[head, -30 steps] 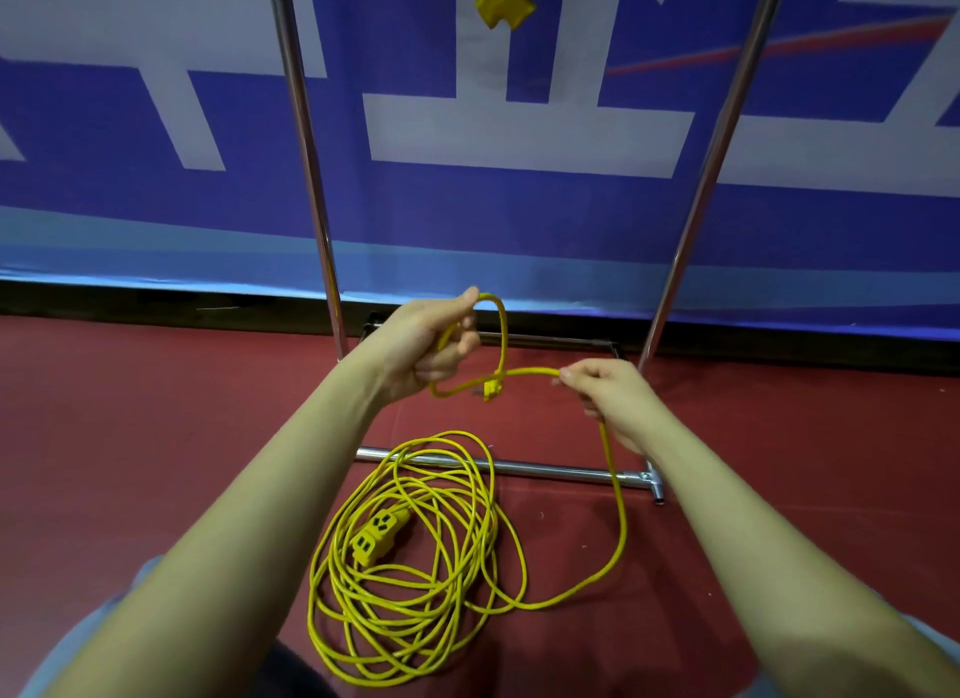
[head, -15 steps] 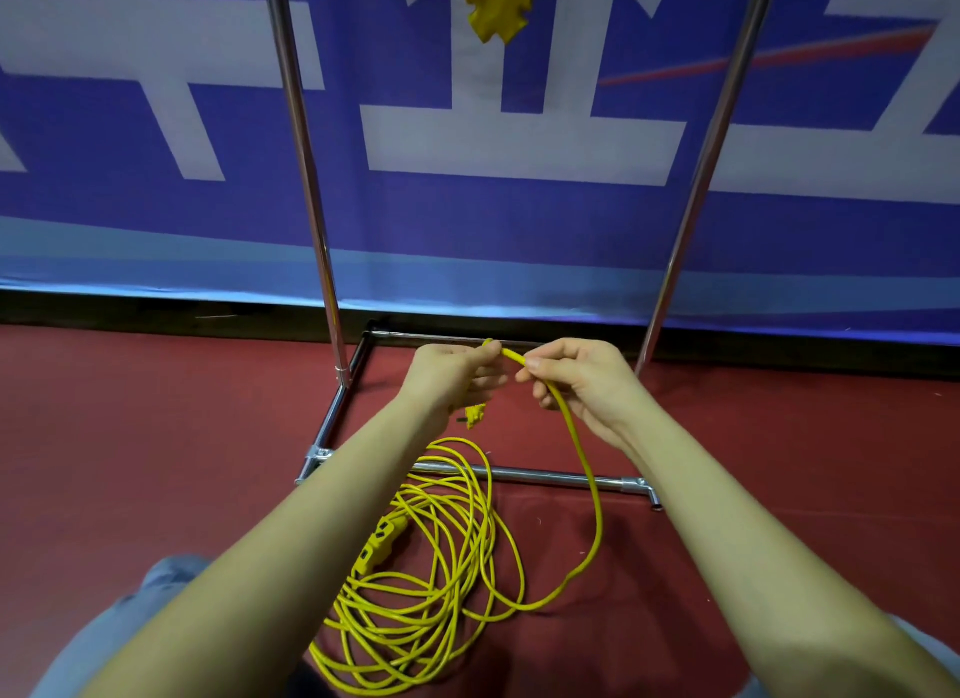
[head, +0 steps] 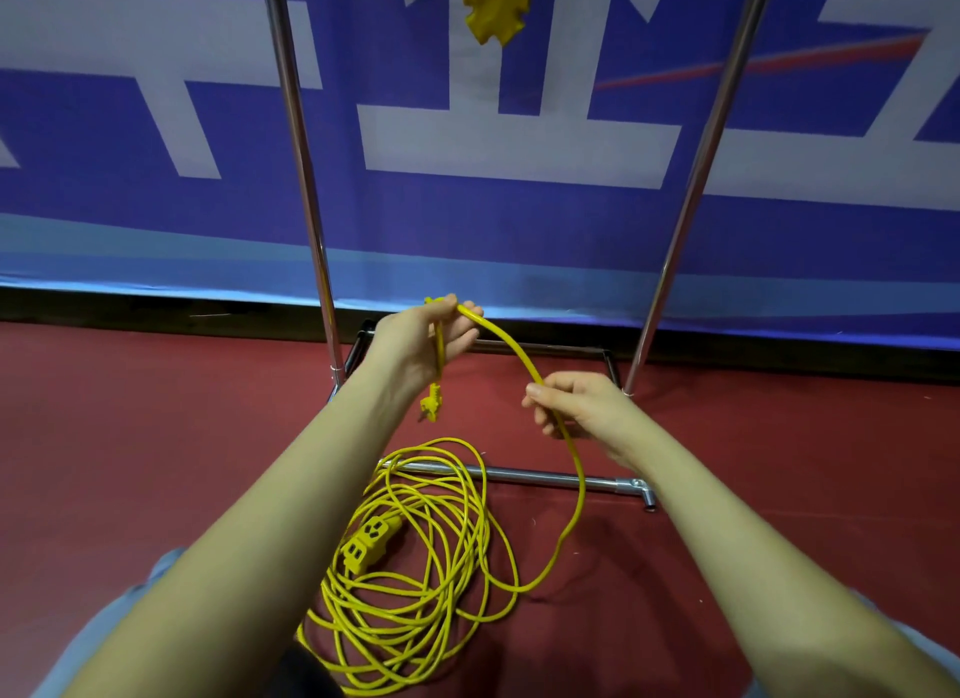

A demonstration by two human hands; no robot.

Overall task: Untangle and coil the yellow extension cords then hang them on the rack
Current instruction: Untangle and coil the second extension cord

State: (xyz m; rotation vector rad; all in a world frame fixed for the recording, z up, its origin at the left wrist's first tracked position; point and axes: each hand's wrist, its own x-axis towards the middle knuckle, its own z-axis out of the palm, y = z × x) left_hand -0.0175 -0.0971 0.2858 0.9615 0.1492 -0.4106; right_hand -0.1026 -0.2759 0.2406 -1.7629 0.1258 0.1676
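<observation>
Head view: your left hand (head: 421,341) grips one yellow cord (head: 574,468) near its plug (head: 432,406), which dangles below your fist. Your right hand (head: 582,406) pinches the same cord lower down. One loose pile (head: 410,593) lies on the red floor (head: 156,437), near the rack's (head: 519,474) base bar. A second cord (head: 496,6) hangs at the top, between two uprights.

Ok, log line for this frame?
left hand: holds cord near plug | right hand: pinches cord | pile: on floor

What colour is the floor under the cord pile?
Dark red floor, beneath the yellow cord pile; clearest in the head view.
</observation>
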